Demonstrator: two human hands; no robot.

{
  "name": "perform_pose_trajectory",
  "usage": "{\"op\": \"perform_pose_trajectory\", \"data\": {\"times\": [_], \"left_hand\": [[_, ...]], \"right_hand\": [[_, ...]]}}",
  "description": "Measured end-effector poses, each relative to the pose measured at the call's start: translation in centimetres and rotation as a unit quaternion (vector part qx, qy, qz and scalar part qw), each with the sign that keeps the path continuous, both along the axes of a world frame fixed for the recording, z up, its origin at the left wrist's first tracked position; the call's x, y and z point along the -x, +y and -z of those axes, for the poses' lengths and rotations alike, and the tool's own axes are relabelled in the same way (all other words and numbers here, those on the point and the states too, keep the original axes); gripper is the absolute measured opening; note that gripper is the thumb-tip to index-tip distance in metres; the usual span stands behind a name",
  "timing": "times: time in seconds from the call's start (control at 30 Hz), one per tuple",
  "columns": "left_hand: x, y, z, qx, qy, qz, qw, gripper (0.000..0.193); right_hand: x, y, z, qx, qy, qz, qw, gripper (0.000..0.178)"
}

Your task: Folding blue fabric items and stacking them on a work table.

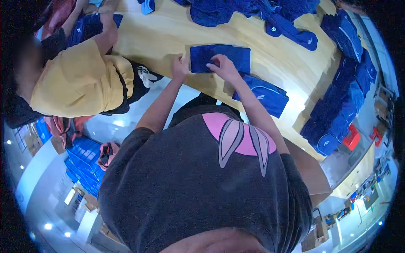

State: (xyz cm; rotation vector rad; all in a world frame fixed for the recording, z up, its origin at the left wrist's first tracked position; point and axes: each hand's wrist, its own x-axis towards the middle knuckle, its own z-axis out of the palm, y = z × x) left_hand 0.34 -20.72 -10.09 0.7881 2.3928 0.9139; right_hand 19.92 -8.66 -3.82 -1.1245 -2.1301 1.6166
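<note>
Cloth [234, 53]: navy, folded, on table [156, 36]
Left hand [181, 66]: by its left edge, pinch unclear
Right hand [224, 68]: over it, thumb spread from fingers

— Where is each grip of yours?
— My left grip [181, 66] is just beside the left edge of a folded navy cloth [237, 60] on the bench [156, 42]. My right grip [222, 67] is over its lower middle, thumb and fingers curved apart; whether they touch, I can't tell.
— What's around it?
— Beside my right forearm [255, 103], another folded navy piece [270, 95]. Stacked navy garments [344, 99] line the right side; a loose navy heap [249, 10] lies across from me.
— And left?
— A person in yellow [80, 82].
</note>
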Motion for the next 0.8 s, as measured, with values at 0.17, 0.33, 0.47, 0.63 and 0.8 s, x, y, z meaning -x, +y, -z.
{"op": "perform_pose_trajectory", "data": {"times": [0.17, 0.33, 0.47, 0.63, 0.8], "left_hand": [[-1.1, 1.9, -1.7, 0.084, -0.154, -0.035, 0.984, 0.048], [-1.4, 3.2, 1.4, 0.058, -0.189, 0.061, 0.978, 0.033], [0.5, 4.1, 1.9, -0.03, -0.189, 0.045, 0.98, 0.027], [-3.8, 7.7, -5.5, -0.071, -0.103, 0.113, 0.986, 0.026], [-9.1, 7.4, -14.8, -0.07, -0.269, 0.217, 0.936, 0.02]], "right_hand": [[-5.2, 2.8, 5.3, -0.224, -0.171, 0.236, 0.93, 0.043], [-8.8, 6.8, 7.2, -0.033, -0.348, 0.201, 0.915, 0.039], [-6.7, 7.4, 3.9, 0.106, -0.13, 0.234, 0.958, 0.038], [-11.7, 6.2, -0.4, -0.017, -0.057, 0.359, 0.931, 0.026], [-21.1, 1.6, -9.6, -0.008, -0.006, 0.464, 0.886, 0.016]]}}
